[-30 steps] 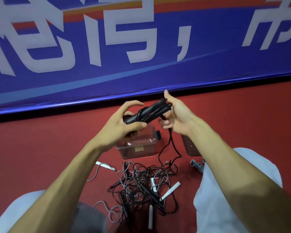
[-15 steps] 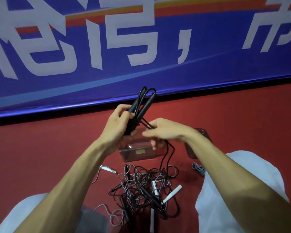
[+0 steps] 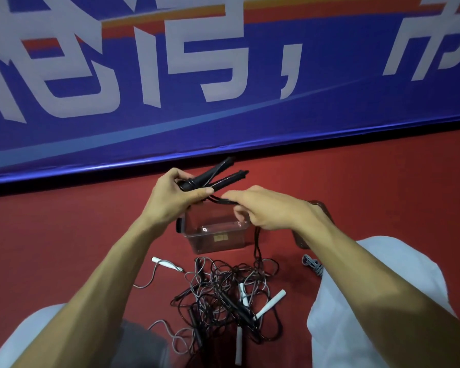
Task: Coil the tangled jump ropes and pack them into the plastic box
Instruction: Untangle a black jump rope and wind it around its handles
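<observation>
Left hand [image 3: 174,199], centre frame, grips the black rope [image 3: 229,179] tight around both handle bases. The two handles poke up and right toward the banner [image 3: 329,123], splayed apart at the tips, and a few cord turns wrap the handles by the fingers.

Right hand [image 3: 272,211], just right of the left, back of hand up, pinches the cord [image 3: 257,245] at its fingertips close to the left thumb. The exact finger contact is partly hidden. The cord goes taut from the handles to the right fingertips, then drops from under the right palm, down past the box's right side into the pile.

Box [image 3: 223,244]: clear plastic, open top, on the red floor [image 3: 64,248], directly under both hands, below centre. No rope seen inside it.

Pile [image 3: 223,296], lower centre, just below the box: black and gray cords tangled together, with white handles [image 3: 272,302] sticking out of it to the right and at the bottom. One more white handle [image 3: 158,260] lies at the pile's left edge, its gray cord trailing off.

Small gray bundle [image 3: 312,265] on the floor right of the pile, next to the right knee. A dark flat thing [image 3: 300,241] is mostly hidden behind the right forearm; can't tell what it is.

White-clad knees [image 3: 383,274] at the lower left and lower right corners.
</observation>
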`<action>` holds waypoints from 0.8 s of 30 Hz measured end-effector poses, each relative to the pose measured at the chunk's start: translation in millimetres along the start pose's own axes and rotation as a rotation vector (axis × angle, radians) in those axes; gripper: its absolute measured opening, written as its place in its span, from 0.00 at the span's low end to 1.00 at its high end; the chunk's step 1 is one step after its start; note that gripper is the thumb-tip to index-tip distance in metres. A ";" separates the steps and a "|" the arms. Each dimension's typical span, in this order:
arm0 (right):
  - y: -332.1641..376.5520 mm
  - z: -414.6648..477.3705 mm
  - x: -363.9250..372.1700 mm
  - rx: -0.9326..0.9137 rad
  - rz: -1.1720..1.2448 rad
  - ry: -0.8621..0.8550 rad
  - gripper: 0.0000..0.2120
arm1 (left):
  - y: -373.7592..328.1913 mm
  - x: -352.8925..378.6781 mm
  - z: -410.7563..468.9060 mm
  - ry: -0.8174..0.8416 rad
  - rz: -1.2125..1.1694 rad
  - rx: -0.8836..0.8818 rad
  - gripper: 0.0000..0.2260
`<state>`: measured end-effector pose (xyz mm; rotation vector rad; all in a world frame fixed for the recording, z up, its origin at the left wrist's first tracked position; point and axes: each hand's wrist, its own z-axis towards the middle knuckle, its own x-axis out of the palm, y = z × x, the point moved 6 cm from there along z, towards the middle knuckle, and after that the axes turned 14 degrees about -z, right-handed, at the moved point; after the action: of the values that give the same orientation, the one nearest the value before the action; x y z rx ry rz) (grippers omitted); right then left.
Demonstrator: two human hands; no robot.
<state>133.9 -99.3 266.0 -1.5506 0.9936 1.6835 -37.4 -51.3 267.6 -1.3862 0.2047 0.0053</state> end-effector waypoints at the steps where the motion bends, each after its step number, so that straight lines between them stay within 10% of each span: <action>1: 2.0 -1.8 -3.6 -0.008 -0.014 -0.059 0.22 | -4.2 -2.1 -0.6 -0.008 0.062 0.034 0.30; 13: 12.1 -16.1 -47.8 -0.135 -0.210 -0.822 0.19 | -14.1 8.3 -4.5 0.237 0.179 0.082 0.09; 20: 1.8 -17.8 -53.3 -0.074 -0.122 -0.843 0.08 | -15.6 -4.9 -0.5 0.002 0.176 0.155 0.11; 24: 14.1 -12.9 -44.4 -0.171 -0.215 -0.731 0.07 | -11.8 5.7 -4.2 0.135 0.405 0.167 0.13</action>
<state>133.1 -115.9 311.4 -0.9491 0.2998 1.9802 -30.9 -58.3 277.6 -1.1609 0.5835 0.2268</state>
